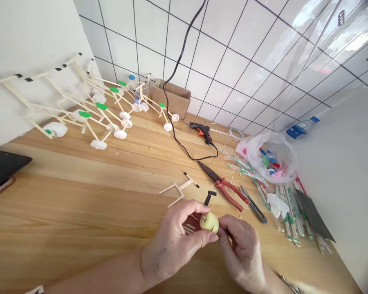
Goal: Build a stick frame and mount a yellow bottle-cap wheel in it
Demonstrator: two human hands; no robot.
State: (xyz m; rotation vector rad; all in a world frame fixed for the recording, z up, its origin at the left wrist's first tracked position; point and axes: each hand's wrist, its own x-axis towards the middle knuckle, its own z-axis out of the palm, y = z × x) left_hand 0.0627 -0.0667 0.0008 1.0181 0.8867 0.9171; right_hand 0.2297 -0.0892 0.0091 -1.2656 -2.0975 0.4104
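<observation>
Both hands meet low in the middle of the wooden table [79, 212]. My left hand [174, 241] pinches a small pale yellow roll of tape [209, 222] between thumb and forefinger, and thin wooden sticks show under its fingers. My right hand [241, 253] is closed against the roll's right side, fingers curled on it. A short black strip [209, 197] sticks up just above the roll. A small frame of glued sticks [179, 189] lies on the table just beyond the hands.
Red-handled pliers [225, 185] and dark scissors [254, 205] lie right of the hands. A black glue gun [202, 131] with its cord, a plastic bag of coloured caps [271, 157], wrapped chopsticks [290, 212], a cardboard box [173, 98] and stick-and-wheel models [88, 110] stand farther back.
</observation>
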